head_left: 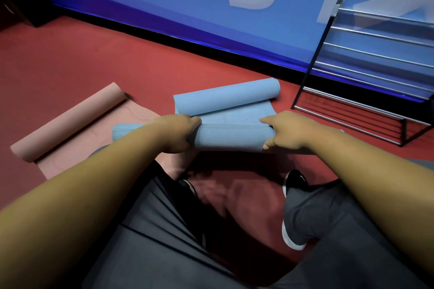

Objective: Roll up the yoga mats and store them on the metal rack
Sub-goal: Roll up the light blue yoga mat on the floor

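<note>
Blue yoga mat (232, 137) lies on the red floor (98, 61) near its wall edge, just left of the metal rack (366, 91). Left hand (178, 132) and right hand (290, 131) both grip its near roll. The far end curls up too, so I'd guess the rolls could collide and the roll go slack or crooked.

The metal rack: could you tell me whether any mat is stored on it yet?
No, the metal rack shows only bare bars; the blue mat and pink mat lie on the floor.
</note>
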Demonstrator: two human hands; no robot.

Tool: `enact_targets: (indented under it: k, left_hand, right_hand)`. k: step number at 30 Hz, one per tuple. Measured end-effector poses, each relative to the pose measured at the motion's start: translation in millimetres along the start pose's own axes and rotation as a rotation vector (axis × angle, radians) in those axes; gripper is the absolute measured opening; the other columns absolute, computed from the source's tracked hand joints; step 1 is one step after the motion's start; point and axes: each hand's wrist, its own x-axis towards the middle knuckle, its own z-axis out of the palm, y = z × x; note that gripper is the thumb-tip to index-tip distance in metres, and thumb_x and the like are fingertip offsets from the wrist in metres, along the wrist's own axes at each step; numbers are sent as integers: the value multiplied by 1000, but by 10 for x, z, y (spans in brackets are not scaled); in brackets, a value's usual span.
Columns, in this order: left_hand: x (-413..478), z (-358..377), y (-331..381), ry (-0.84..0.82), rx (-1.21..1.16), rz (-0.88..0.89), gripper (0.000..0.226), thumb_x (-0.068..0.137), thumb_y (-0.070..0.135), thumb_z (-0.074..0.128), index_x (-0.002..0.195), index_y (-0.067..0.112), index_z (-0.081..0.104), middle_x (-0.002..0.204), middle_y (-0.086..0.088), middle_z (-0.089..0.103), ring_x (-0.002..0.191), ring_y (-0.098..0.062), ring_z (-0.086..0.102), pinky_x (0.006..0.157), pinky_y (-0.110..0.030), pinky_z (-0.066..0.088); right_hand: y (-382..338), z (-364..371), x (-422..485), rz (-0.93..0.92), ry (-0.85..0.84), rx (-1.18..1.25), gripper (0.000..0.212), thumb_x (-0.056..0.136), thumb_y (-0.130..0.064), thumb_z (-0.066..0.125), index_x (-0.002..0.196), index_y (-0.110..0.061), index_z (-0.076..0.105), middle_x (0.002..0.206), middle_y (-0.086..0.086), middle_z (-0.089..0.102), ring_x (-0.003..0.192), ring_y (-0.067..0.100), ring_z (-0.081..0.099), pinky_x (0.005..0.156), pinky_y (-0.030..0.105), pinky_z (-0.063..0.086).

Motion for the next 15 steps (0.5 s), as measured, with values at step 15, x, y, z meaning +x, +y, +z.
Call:
enact_targets:
  k: [15]
  left_hand:
    - [122, -30, 56, -18, -46, -52, 42, 82, 49, 73, 106, 22, 51, 102, 0, 67, 84, -27, 61, 76, -39, 55]
  right_hand:
    - [-40, 119, -4, -28, -37, -107, 109, 81, -68, 79, 167, -30, 23, 159, 2, 43, 143, 32, 49, 109, 49, 41]
